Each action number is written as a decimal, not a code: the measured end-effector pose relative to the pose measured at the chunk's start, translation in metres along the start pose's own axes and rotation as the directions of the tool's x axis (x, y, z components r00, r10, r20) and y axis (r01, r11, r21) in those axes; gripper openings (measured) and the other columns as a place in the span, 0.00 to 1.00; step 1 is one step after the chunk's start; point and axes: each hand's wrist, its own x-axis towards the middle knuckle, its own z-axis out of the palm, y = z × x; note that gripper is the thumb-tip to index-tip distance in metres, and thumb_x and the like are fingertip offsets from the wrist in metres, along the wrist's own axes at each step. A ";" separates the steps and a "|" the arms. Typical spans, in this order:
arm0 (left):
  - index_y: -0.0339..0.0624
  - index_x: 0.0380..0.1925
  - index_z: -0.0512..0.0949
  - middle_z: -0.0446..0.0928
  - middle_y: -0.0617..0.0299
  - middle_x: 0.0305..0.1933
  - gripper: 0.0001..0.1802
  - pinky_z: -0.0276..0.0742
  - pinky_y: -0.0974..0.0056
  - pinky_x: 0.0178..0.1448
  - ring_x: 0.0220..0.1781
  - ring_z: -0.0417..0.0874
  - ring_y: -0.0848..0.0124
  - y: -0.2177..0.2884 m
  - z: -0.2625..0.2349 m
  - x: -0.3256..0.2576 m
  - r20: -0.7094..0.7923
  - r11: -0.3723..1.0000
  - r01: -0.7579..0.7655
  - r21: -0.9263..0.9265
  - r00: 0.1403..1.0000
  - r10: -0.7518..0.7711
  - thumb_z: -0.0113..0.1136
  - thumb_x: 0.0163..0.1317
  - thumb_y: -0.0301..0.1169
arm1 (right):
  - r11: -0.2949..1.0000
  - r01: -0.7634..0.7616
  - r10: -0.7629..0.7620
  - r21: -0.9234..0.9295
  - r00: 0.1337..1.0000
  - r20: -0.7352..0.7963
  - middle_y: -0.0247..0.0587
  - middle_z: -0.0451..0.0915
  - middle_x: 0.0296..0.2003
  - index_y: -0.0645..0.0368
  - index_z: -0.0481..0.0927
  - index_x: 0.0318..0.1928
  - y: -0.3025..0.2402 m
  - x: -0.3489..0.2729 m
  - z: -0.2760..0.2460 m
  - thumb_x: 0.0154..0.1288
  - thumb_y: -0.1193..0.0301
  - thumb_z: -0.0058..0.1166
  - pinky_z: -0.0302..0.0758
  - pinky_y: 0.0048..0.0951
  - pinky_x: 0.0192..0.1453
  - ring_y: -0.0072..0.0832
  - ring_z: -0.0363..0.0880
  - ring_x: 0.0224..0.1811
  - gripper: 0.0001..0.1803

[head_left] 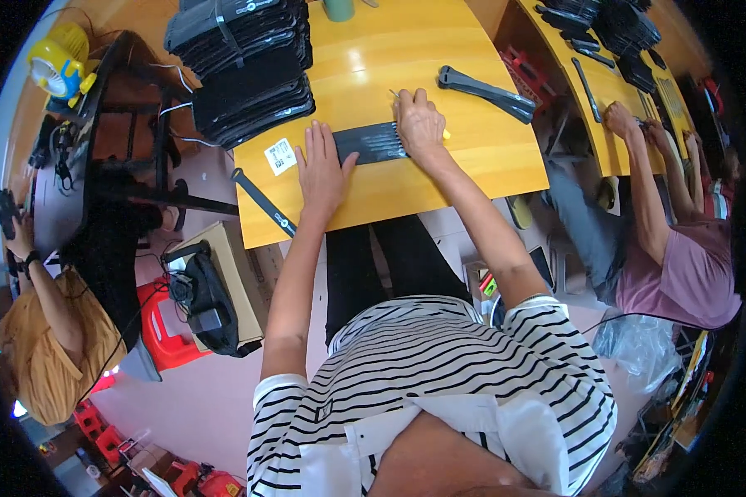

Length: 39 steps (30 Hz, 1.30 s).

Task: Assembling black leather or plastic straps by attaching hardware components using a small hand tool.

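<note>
A flat black rectangular piece [371,142] lies on the yellow wooden table [472,166]. My left hand [322,172] presses flat on its left end, fingers spread. My right hand [419,123] rests on its right end and pinches a thin yellow tool, whose tip shows by the knuckles. A small white label [280,156] lies just left of my left hand. A narrow black strap [262,200] hangs over the table's near left edge.
Tall stacks of black pieces [244,62] fill the table's far left. A long black handle-like part [486,91] lies to the right. Another person [680,240] works at the neighbouring table on the right; a third sits at the left [50,331]. A cardboard box [224,282] stands below.
</note>
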 end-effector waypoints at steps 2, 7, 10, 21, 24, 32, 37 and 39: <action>0.33 0.63 0.51 0.46 0.47 0.69 0.39 0.41 0.49 0.69 0.71 0.44 0.56 -0.001 0.000 -0.002 -0.009 0.999 0.019 -0.029 1.000 -0.020 0.48 0.61 0.48 | 0.990 0.040 -0.039 -0.134 0.999 0.012 0.45 0.70 0.30 0.57 0.70 0.34 -0.002 -0.002 0.005 0.58 0.68 0.47 0.75 0.39 0.25 0.40 0.76 0.26 0.06; 0.33 0.63 0.50 0.45 0.45 0.69 0.39 0.40 0.50 0.70 0.71 0.44 0.55 0.000 0.005 -0.003 -0.066 0.995 0.075 -0.068 0.995 -0.079 0.46 0.61 0.50 | 0.975 0.064 -0.051 -0.214 0.997 0.066 0.43 0.69 0.30 0.55 0.69 0.34 0.002 -0.003 0.012 0.57 0.70 0.45 0.76 0.38 0.25 0.38 0.76 0.28 0.05; 0.33 0.63 0.50 0.45 0.44 0.69 0.39 0.40 0.51 0.70 0.71 0.43 0.54 -0.010 0.002 -0.005 -0.053 0.992 0.080 -0.102 0.995 -0.086 0.46 0.62 0.48 | 0.980 0.055 -0.036 -0.189 0.994 0.102 0.44 0.72 0.32 0.55 0.70 0.36 0.007 -0.002 0.010 0.57 0.69 0.45 0.76 0.38 0.28 0.41 0.77 0.31 0.07; 0.34 0.40 0.74 0.77 0.58 0.38 0.13 0.74 0.69 0.45 0.38 0.78 0.72 -0.091 -0.065 -0.127 -0.118 0.165 0.042 -0.985 0.532 -0.838 0.46 0.66 0.34 | 0.682 0.427 -0.572 0.593 0.818 0.069 0.44 0.74 0.42 0.56 0.73 0.46 -0.098 -0.100 -0.049 0.50 0.67 0.58 0.76 0.34 0.35 0.38 0.79 0.35 0.21; 0.36 0.39 0.74 0.77 0.58 0.36 0.13 0.75 0.71 0.42 0.37 0.79 0.71 -0.089 -0.051 -0.164 0.082 -0.050 0.076 -0.996 0.504 -0.860 0.45 0.66 0.33 | 0.709 0.521 -0.694 0.476 0.638 0.334 0.40 0.70 0.46 0.58 0.70 0.50 -0.141 -0.118 -0.045 0.51 0.70 0.56 0.76 0.32 0.29 0.34 0.79 0.32 0.23; 0.38 0.39 0.74 0.78 0.59 0.35 0.16 0.73 0.67 0.43 0.35 0.78 0.71 -0.050 -0.041 -0.184 0.440 -0.399 0.204 -0.894 0.568 -0.695 0.48 0.64 0.40 | 0.594 0.699 -0.798 0.398 0.574 0.183 0.38 0.72 0.38 0.62 0.71 0.46 -0.135 -0.125 -0.021 0.50 0.74 0.53 0.74 0.28 0.25 0.30 0.77 0.27 0.19; 0.37 0.45 0.72 0.77 0.58 0.40 0.19 0.71 0.68 0.44 0.40 0.77 0.72 -0.030 -0.052 -0.163 0.501 -0.693 0.160 -0.703 0.803 -0.323 0.50 0.63 0.41 | 0.599 0.484 -0.658 0.638 0.751 0.048 0.38 0.75 0.28 0.60 0.77 0.40 -0.134 -0.133 -0.062 0.48 0.75 0.55 0.73 0.28 0.26 0.30 0.77 0.25 0.14; 0.37 0.45 0.72 0.77 0.57 0.40 0.18 0.71 0.68 0.44 0.40 0.77 0.72 -0.018 -0.062 -0.153 0.484 -0.718 0.123 -0.685 0.813 -0.324 0.50 0.63 0.39 | 0.552 0.334 -0.452 0.764 0.890 -0.063 0.39 0.75 0.26 0.59 0.80 0.36 -0.129 -0.141 -0.070 0.47 0.77 0.58 0.72 0.28 0.26 0.30 0.76 0.25 0.12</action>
